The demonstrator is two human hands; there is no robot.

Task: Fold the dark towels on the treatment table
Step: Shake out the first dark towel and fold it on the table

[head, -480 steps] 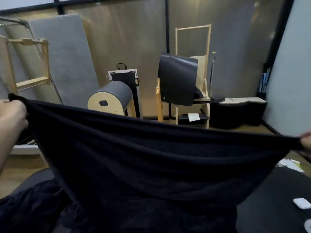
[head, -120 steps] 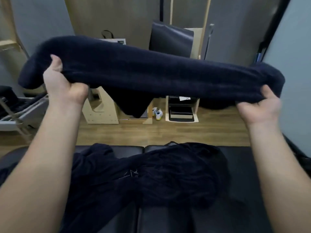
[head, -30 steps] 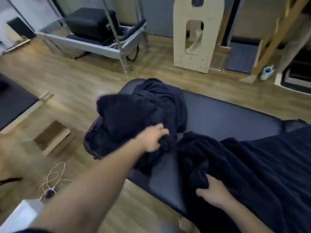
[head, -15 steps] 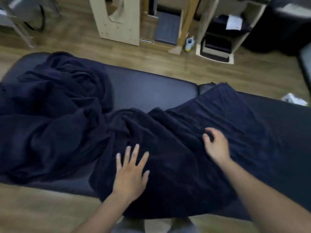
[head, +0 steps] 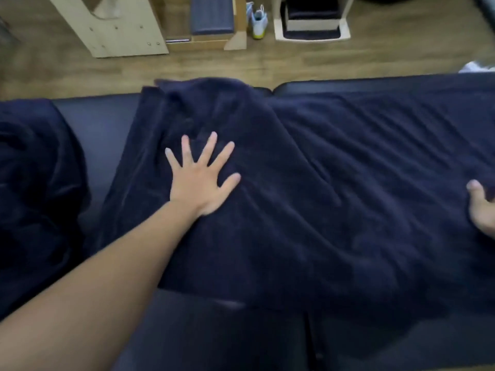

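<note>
The big dark navy terry towel (head: 334, 183) lies rumpled across the black padded surface (head: 101, 124); the left hand (head: 202, 178) presses flat on it, fingers splayed; the right hand (head: 482, 210) is half cropped, so I cannot tell its grip; creases could get folded in, or the towel could slide on the slick padding.

Left hand (head: 199, 183) flat, fingers (head: 209, 149) splayed; right hand (head: 482, 212) half-visible.

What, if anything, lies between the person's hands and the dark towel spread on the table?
Nothing visible. The left hand presses flat on the spread towel, fingers splayed. The right hand touches its right end, mostly cut off by the frame. The bunched towel sits off to the left.
</note>
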